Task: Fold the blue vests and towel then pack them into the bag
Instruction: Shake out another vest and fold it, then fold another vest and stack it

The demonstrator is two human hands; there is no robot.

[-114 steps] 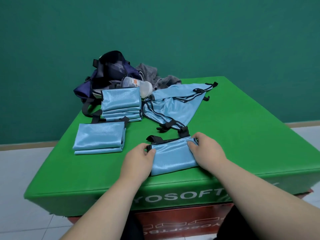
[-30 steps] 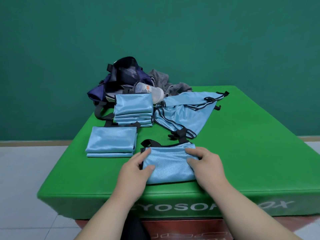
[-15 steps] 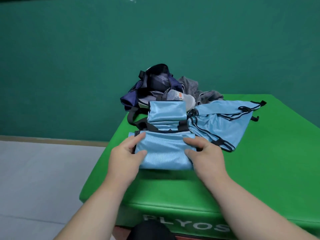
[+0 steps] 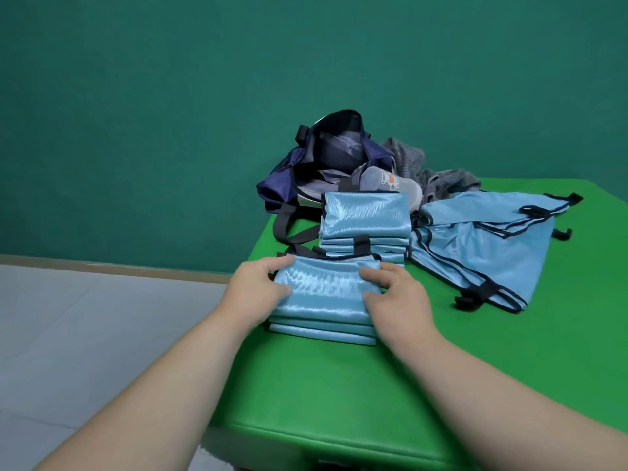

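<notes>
A folded light-blue vest [image 4: 326,283] with black trim lies on top of a small stack of folded blue vests [image 4: 323,329] near the left edge of the green mat. My left hand [image 4: 260,288] grips its left side, thumb on top. My right hand [image 4: 396,297] holds its right side, fingers over the cloth. Behind it stands a taller stack of folded blue vests [image 4: 365,226]. To the right lie unfolded blue vests [image 4: 475,246]. The open navy bag [image 4: 306,171] sits at the back, and the crumpled grey towel [image 4: 438,178] lies beside it.
A clear bottle [image 4: 390,183] lies at the bag's mouth, behind the tall stack. The green padded mat [image 4: 373,385] drops off on the left to a pale tiled floor [image 4: 85,334]. A green wall rises behind.
Both hands carried the folded vest from the mat's front to the left and set it on the small stack of folded vests. My view swung left.
</notes>
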